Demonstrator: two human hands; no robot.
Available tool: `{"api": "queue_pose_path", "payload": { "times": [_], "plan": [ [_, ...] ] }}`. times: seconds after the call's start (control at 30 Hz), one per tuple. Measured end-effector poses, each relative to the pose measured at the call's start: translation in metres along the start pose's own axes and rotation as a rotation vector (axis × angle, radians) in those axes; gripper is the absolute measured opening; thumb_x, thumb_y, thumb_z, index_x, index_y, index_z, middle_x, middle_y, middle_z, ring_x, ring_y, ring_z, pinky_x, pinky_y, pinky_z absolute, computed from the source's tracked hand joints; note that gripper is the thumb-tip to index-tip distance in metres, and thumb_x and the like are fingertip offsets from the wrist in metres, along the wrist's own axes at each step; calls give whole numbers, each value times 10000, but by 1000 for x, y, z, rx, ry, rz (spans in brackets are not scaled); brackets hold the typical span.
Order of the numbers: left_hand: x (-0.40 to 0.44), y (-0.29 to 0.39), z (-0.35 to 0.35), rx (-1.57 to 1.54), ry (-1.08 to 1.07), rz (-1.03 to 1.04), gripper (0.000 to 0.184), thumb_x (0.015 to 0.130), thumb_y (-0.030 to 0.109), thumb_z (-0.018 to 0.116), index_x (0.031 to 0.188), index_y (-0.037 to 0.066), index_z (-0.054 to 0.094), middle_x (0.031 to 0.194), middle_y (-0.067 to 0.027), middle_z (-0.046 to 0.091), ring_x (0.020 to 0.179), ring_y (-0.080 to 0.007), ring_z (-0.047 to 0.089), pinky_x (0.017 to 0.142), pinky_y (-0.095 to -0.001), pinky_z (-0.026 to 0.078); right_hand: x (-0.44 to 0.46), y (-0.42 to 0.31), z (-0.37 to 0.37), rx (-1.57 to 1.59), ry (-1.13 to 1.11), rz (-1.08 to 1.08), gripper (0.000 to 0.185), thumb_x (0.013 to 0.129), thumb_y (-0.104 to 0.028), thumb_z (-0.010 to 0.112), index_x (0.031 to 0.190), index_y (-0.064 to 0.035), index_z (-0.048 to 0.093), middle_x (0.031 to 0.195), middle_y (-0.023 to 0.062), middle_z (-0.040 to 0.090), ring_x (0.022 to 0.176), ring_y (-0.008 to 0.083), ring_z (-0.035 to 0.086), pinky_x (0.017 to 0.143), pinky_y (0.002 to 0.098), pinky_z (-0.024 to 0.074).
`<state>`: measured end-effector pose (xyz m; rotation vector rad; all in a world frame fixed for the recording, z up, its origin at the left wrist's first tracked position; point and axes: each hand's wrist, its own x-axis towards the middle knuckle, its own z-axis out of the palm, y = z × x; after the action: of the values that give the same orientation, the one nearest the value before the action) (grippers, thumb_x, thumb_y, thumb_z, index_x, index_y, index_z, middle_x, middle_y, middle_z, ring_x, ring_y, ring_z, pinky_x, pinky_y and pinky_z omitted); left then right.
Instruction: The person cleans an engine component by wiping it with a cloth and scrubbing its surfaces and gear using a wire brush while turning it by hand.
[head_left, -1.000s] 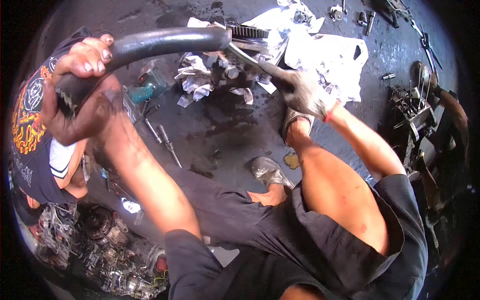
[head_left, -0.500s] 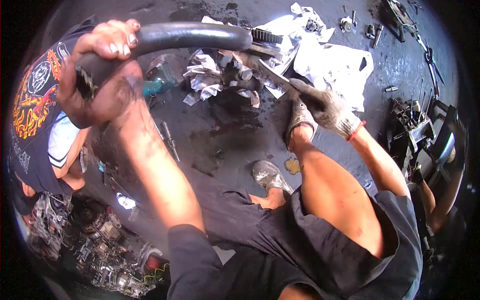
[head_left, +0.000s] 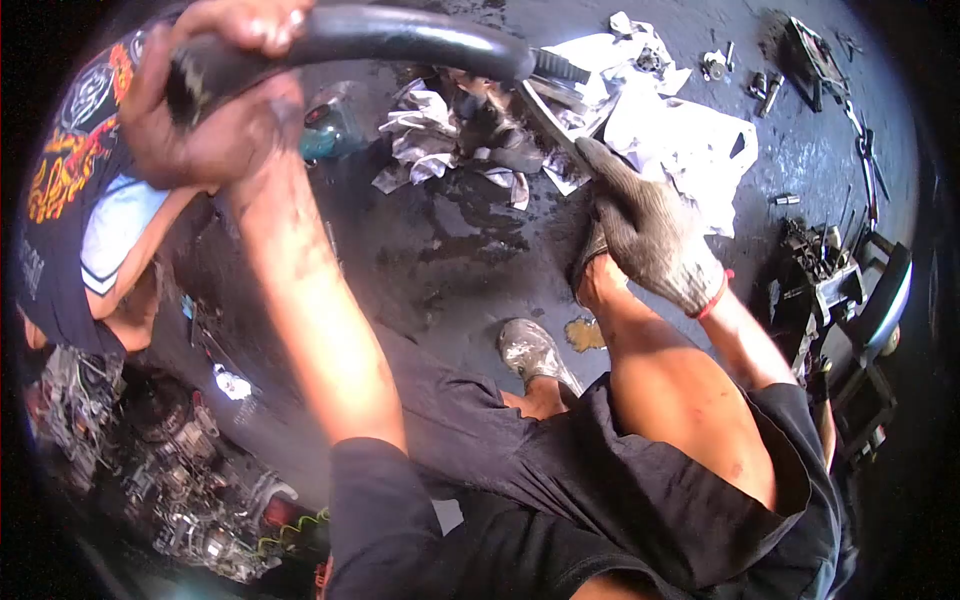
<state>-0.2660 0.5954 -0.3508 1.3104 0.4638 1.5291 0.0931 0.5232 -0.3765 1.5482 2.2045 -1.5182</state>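
Observation:
My bare left hand (head_left: 225,100), dark with grime, is wrapped round a thick black curved tube (head_left: 400,38) at the upper left. Near the tube's right end shows a toothed metal part (head_left: 560,66). From there a narrow metal bar (head_left: 548,116) slants down to my right hand (head_left: 645,215), which wears a dirty knitted glove. Its fingers are closed at the bar's lower end; their far side is hidden. Behind the bar, crumpled white cloths (head_left: 420,135) lie around dark, blurred parts on the floor.
White plastic sheeting (head_left: 680,145) lies beyond my glove. A teal tool (head_left: 335,138) is behind my left wrist. A person in a printed dark shirt (head_left: 75,170) is at the left, above greasy engine parts (head_left: 200,510). More metal parts (head_left: 820,260) stand at the right.
The tube and my left hand have shifted up and right in view. My gloved hand has moved right and slightly down. At the far right, the other person's arm has mostly dropped from sight.

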Motion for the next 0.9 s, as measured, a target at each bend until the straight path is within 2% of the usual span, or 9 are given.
{"api": "queue_pose_path", "payload": {
  "times": [0.1,0.23,0.33,0.43,0.53,0.63,0.7,0.8,0.9],
  "plan": [
    [9,3,31,96,124,60,355,993,277,435,1026,8,665,698,-164,590,664,-259,571,693,-407,453,-18,15,18,159,84,-81,482,1008,-87,532,1489,-50,517,1028,126,744,832,160,651,770,321,499],
    [23,12,77,140,366,93,280,1000,212,511,1087,26,701,640,-158,604,574,-231,597,564,-351,500,-26,15,-12,722,111,354,440,1065,-178,532,1484,-44,521,890,43,694,474,13,440,414,178,322],
    [12,9,61,218,203,265,265,1023,176,516,1164,44,698,669,-165,619,565,-229,609,534,-338,517,-30,28,-31,859,152,284,454,1063,-209,547,1480,-30,519,885,50,696,454,22,446,394,184,311],
    [9,-8,28,430,-86,566,276,1042,149,496,1231,47,670,724,-171,633,584,-235,615,531,-335,520,8,23,-22,640,192,237,461,1054,-239,576,1469,-40,538,866,42,693,442,25,440,381,197,301],
    [10,-4,32,496,-85,578,299,1060,134,464,1281,54,648,751,-174,637,603,-237,622,527,-326,526,77,31,-2,521,151,96,465,1030,-258,610,1445,-51,575,822,13,674,479,33,466,410,205,331],
    [11,-6,49,438,-56,658,301,1065,121,450,1279,43,646,756,-171,642,617,-234,628,517,-323,530,128,9,12,152,64,16,335,989,-282,588,1068,14,727,710,8,613,495,79,489,441,265,374],
    [12,-10,37,428,-71,673,292,1062,112,457,1262,30,653,776,-170,656,628,-235,634,512,-328,532,127,0,8,252,-44,52,389,996,-328,591,1090,21,737,704,29,634,562,96,556,503,276,435],
    [10,-20,27,293,-56,591,280,1056,118,475,1231,15,667,811,-172,678,636,-236,641,520,-327,535,96,-6,17,148,110,16,423,1016,-329,620,1249,16,698,819,57,711,749,86,631,667,258,509],
    [2,-16,45,261,102,469,287,1054,152,482,1208,12,680,828,-182,685,635,-240,643,536,-314,532,84,-13,22,249,98,149,397,1023,-248,615,1335,-7,653,865,52,734,731,110,646,670,291,524]
  ]
}}
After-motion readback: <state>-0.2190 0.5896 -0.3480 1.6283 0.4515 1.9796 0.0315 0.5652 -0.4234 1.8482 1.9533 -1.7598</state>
